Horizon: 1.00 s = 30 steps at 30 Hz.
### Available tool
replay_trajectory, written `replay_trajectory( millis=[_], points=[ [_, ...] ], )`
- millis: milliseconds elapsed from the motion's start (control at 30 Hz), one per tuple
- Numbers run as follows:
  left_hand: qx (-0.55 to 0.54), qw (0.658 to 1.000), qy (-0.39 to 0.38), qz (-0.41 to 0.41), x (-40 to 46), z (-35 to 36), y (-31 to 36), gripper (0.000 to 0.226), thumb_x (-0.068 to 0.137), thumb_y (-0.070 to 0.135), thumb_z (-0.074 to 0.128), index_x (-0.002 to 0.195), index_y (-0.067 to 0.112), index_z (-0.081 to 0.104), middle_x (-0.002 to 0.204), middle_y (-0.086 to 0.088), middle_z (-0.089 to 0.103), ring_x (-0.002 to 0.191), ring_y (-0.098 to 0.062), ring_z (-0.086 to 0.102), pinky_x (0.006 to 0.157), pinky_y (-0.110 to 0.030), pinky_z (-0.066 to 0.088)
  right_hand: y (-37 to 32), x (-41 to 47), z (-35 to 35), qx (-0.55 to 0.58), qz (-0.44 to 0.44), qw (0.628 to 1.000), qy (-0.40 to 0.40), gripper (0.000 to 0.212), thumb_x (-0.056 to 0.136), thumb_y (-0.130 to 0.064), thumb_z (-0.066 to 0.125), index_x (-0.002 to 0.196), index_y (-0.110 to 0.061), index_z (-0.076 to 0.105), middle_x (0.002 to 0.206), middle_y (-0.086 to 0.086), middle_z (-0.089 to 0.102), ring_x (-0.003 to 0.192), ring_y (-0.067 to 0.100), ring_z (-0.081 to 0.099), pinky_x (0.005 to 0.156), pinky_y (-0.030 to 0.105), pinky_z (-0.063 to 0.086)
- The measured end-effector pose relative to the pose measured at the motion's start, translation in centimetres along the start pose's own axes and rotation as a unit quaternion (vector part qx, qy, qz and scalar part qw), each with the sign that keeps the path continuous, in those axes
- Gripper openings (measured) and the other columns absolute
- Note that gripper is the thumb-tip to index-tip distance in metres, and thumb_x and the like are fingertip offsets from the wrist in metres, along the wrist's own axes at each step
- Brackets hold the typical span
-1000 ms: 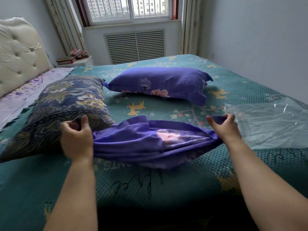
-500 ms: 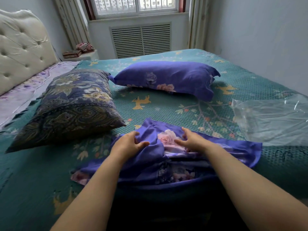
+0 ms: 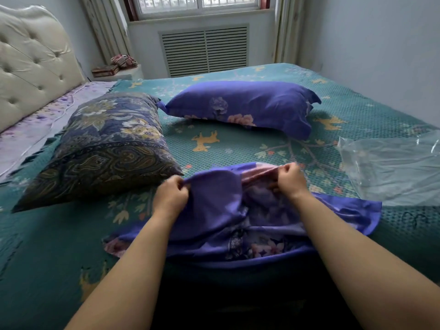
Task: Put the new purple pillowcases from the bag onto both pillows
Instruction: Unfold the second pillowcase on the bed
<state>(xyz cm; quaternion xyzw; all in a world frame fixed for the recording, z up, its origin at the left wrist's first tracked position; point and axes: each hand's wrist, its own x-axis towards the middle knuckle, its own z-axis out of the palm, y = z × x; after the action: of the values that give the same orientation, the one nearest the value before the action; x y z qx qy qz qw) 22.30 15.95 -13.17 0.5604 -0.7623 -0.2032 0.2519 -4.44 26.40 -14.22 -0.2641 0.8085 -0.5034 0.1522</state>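
I've both grips pinching the second purple pillowcase point(image 3: 221, 210) — left hand point(image 3: 170, 197), right hand point(image 3: 291, 178); next I find its opening, then the paisley pillow point(image 3: 100, 148) left of them.

A: Logging the wearer. What is showing of the body?

B: Two forearms are entering from the bottom edge, bare up to the frame edge. No sleeve is showing.

A: And each hand?

B: Left hand point(image 3: 170, 195) and right hand point(image 3: 291, 179) are showing bare knuckles; fingers are short and rounded.
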Motion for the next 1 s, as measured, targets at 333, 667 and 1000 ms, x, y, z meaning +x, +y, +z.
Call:
replay_trajectory(
  millis=[333,667,1000],
  points=[
    [0.011,0.996,0.064,0.056,0.3,-0.7,-0.6,0.066,0.081,0.036,0.069,0.134,0.007,0.042,0.135,-0.017,0.043,0.125,-0.034,0.04,0.105,-0.041,0.03,-0.5,-0.8,-3.1,-0.361,-0.092,0.909,-0.189,0.086,0.065,-0.074,0.064,0.13,-0.021,0.042,0.141,0.008,0.023,0.133,0.036,0.029,0.108,0.043,0.032],
    [0.125,0.952,-0.226,0.162,-2.6,1.7,1.9,0.08,0.076,0.051,0.069,0.143,0.032,0.029,0.146,0.003,0.029,0.124,-0.021,0.047,0.097,-0.035,0.043,-2.3,-7.9,0.5,-0.415,-0.238,0.81,-0.339,0.095,0.07,-0.061,0.068,0.144,-0.046,0.01,0.136,0.006,0.045,0.12,0.03,0.05,0.092,0.04,0.045],
    [0.279,0.874,-0.278,0.284,-2.8,3.7,4.5,0.053,0.096,0.032,0.037,0.147,0.038,0.023,0.153,0.004,0.032,0.137,-0.022,0.034,0.107,-0.037,0.033,-3.2,-10.1,0.5,-0.369,-0.19,0.853,-0.316,0.043,0.095,-0.044,0.045,0.084,-0.009,0.066,0.092,0.013,0.067,0.092,0.032,0.061,0.072,0.031,0.041]
  ],
)
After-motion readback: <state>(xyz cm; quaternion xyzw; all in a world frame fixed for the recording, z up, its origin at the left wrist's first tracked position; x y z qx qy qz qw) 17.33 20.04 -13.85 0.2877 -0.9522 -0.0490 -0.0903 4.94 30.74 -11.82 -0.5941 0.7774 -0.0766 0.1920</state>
